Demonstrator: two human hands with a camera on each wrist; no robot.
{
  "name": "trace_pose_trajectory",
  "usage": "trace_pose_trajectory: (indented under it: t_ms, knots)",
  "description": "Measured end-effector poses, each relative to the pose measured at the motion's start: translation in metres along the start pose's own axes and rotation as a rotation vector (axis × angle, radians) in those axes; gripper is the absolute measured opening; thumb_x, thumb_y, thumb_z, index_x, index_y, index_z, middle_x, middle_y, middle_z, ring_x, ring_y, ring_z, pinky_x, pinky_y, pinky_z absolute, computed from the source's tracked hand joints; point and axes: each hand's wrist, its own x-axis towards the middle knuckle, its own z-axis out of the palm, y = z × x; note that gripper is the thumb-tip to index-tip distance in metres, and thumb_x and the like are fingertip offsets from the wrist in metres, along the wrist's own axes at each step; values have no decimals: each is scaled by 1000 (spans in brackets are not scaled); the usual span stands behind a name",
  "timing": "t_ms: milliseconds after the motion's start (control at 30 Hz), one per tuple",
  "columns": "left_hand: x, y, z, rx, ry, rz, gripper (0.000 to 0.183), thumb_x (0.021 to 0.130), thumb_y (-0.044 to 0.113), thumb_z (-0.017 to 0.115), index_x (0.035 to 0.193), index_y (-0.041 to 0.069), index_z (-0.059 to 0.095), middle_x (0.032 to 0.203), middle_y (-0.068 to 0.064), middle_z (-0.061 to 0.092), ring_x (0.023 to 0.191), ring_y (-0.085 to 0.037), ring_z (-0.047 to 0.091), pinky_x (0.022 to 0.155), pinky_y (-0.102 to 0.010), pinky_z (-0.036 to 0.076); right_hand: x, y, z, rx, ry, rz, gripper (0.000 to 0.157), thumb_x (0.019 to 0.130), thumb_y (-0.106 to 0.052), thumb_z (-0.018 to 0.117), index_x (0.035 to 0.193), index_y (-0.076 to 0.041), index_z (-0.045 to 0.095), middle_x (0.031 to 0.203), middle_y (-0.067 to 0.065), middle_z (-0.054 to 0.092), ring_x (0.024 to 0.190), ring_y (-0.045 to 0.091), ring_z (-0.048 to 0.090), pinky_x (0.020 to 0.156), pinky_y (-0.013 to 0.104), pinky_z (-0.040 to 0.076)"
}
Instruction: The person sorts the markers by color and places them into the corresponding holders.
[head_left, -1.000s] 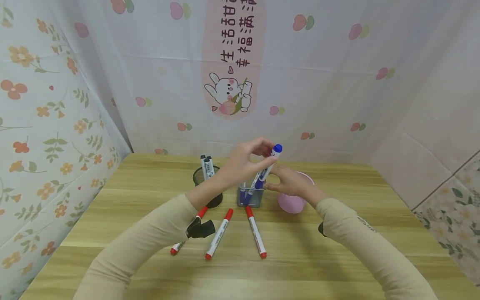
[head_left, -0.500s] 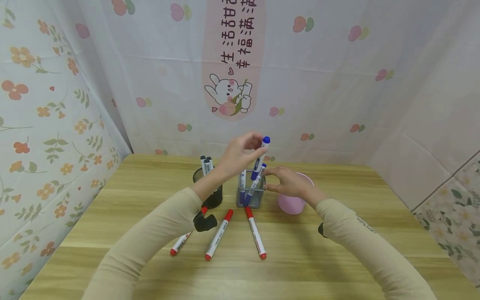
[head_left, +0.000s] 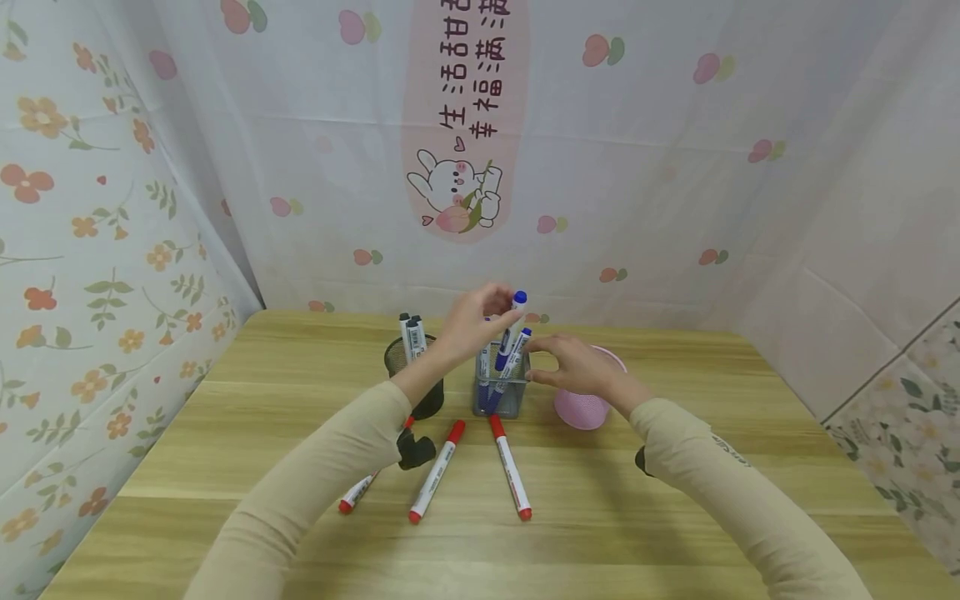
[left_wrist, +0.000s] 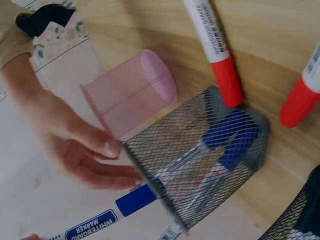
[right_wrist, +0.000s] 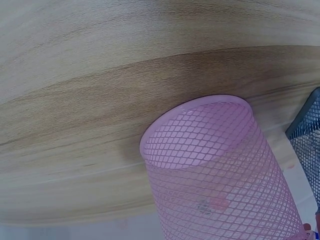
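My left hand [head_left: 474, 323] pinches a blue-capped whiteboard marker [head_left: 505, 347] near its upper end. The marker leans slightly, and its lower blue cap [left_wrist: 136, 200] is at the mouth of a grey square mesh pen holder [head_left: 512, 407]. Two other blue markers [left_wrist: 212, 170] stand inside that holder, slanted. My right hand [head_left: 576, 364] holds the holder's right side at the rim, thumb towards the front and fingers towards the back, as the left wrist view shows. The right wrist view hardly shows the right hand.
A black round mesh holder [head_left: 430, 404] with several black markers stands to the left. To the right, under my right forearm, is a pink mesh holder [head_left: 582, 410]. Three red markers, one partly behind my left sleeve, lie in front on the wooden table [head_left: 637, 533].
My left hand has shifted left, rising and then lowering. The marker in it has turned more upright, with its lower cap now at the grey holder's mouth. My right hand stays put.
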Motion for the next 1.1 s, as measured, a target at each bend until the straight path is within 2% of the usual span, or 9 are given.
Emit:
trace_pose_trajectory:
  t_ms: [200,400,567,867,967,1100]
  knots:
    - [-4,-13,7,0,-21,-67,22,87,24,57,103,8,55,93,0,59,87,-12,55,72,-27,46,0,-1,0,-7,0,-7,42,83,-29,61,117,-4,55,116,8,55,109,25,47,90,39,36]
    - [-8,-25,14,-1,-35,-92,22,87,20,57,103,5,55,94,-2,59,90,-15,56,77,-28,45,0,-1,0,0,2,0,43,83,-29,61,117,-3,54,116,8,54,109,26,47,90,40,36]
    - [-13,-33,18,33,-25,-85,20,86,17,59,103,6,55,92,-2,60,90,-16,57,79,-31,44,-1,-1,1,0,6,4,43,83,-28,61,117,-3,54,116,9,54,109,26,46,90,40,36]
    - [-21,-46,19,76,-42,-105,23,85,18,59,104,5,55,94,-3,60,87,-15,57,73,-26,46,-2,0,2,-11,2,34,44,83,-32,60,118,-6,54,119,7,53,112,27,44,91,43,35]
    - [-23,-50,20,92,-46,-95,22,85,18,60,102,4,56,91,-3,61,83,-14,57,70,-26,46,-2,0,1,-8,3,34,43,83,-32,60,118,-7,54,119,7,53,112,27,44,91,43,35]
    - [-25,-53,22,127,-49,-60,21,84,16,61,100,2,58,91,-6,62,84,-16,58,74,-30,46,-1,0,1,-3,-2,32,43,84,-32,60,118,-7,54,119,6,52,112,26,44,92,42,34]
